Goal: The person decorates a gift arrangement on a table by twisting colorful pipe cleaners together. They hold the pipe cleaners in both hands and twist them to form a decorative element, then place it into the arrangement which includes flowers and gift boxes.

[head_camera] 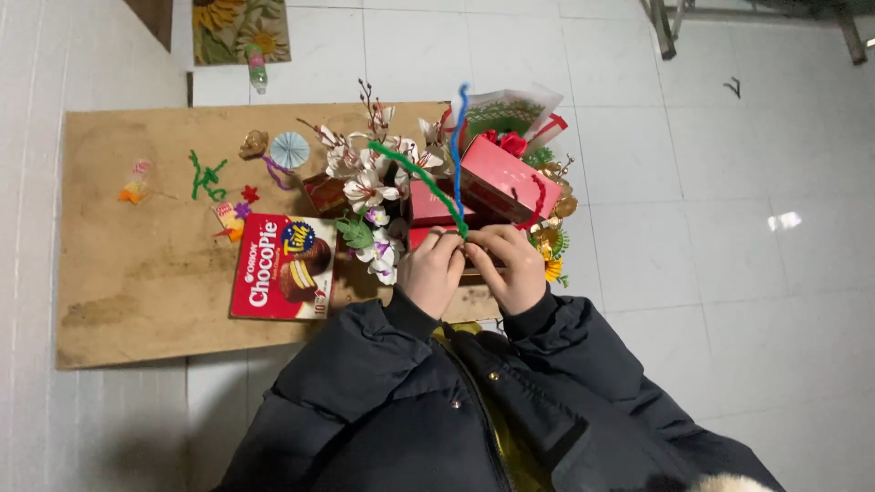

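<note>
While both hands press together just above the board's (137, 301) near edge, the left hand (431, 271) and right hand (512, 266) pinch the meeting ends of 2 pipe cleaners, green (415, 173) and blue (458, 146), whose free lengths fan upward over white artificial flowers (365, 187) and red boxes (497, 178).

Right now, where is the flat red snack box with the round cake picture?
In the head view, the flat red snack box lies on the brown board, left of the left hand, beside the white artificial flowers.

Fuzzy green pipe cleaner (415, 175), glossy red cardboard snack box (283, 266), rough matt brown board (137, 273), shiny white floor tiles (729, 228).
</note>
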